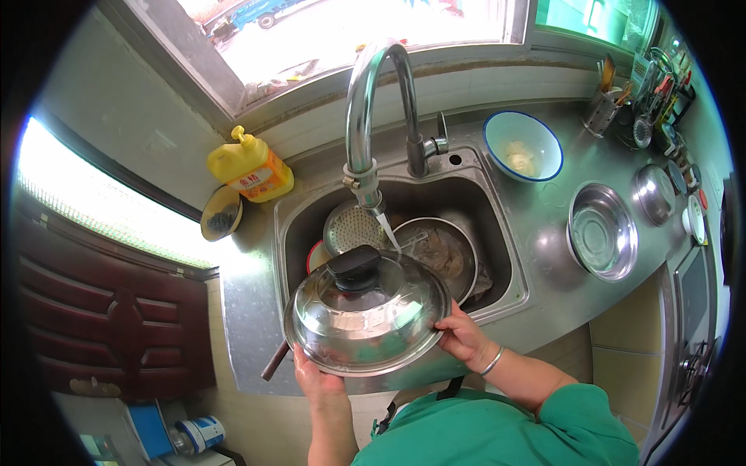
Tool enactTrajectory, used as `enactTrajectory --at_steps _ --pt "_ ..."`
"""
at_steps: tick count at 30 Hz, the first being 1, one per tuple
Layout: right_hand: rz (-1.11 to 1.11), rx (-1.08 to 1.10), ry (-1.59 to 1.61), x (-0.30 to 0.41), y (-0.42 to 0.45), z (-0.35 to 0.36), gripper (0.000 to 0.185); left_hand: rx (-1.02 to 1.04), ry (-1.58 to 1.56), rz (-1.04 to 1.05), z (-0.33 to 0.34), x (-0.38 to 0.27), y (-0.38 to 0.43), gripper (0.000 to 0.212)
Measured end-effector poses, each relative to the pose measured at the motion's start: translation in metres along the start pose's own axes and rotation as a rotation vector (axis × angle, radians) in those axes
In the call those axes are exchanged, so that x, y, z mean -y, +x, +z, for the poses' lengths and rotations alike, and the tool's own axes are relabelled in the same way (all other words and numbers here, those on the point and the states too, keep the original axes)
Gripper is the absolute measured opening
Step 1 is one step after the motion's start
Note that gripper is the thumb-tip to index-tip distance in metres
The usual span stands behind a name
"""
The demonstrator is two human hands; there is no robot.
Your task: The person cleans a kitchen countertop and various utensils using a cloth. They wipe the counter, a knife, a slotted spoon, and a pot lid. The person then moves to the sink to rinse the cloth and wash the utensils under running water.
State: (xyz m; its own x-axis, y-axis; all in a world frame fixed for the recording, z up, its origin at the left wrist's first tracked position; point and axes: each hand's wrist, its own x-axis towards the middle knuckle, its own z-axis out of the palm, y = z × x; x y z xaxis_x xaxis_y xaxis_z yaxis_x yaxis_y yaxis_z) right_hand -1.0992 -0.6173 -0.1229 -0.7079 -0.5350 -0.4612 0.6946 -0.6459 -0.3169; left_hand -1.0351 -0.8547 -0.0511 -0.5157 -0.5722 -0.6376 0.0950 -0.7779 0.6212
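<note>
Both my hands hold a round metal pot lid (367, 326) over the front of the sink, its black knob (354, 268) facing up. My left hand (317, 376) grips the near left rim. On the right rim is my right hand (463, 338), with a bracelet at the wrist. A stream of water (387, 230) runs from the curved chrome faucet (362, 116) toward the lid's far edge. Behind the lid, in the sink basin (484, 204), are a perforated metal strainer (352, 227) and a pan (446, 256) with murky water. The lid hides part of both.
A yellow pump jug (250, 166) and a bowl with a scouring pad (221, 220) stand left of the sink. To the right are a blue-rimmed bowl (523, 145), a steel basin (603, 233) and a utensil holder (601, 113). A dark handle (275, 361) juts over the counter's front.
</note>
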Motion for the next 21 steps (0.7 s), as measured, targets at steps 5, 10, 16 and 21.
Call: enactTrajectory --at_steps 5,10,16,21 --pt "0.229 -0.098 -0.746 0.04 0.042 -0.014 0.036 -0.05 0.176 0.198 -0.015 -0.022 0.006 0.025" --pt "-0.403 -0.331 -1.857 0.08 0.149 -0.076 0.046 0.061 0.015 0.452 -0.004 -0.047 -0.002 0.025" --pt "0.089 -0.133 -2.38 0.037 0.182 -0.068 0.038 0.274 0.208 0.498 0.001 -0.055 -0.006 0.024" --pt "-0.105 0.062 -2.482 0.049 0.169 -0.074 0.029 0.431 0.21 0.502 0.003 -0.049 0.009 0.029"
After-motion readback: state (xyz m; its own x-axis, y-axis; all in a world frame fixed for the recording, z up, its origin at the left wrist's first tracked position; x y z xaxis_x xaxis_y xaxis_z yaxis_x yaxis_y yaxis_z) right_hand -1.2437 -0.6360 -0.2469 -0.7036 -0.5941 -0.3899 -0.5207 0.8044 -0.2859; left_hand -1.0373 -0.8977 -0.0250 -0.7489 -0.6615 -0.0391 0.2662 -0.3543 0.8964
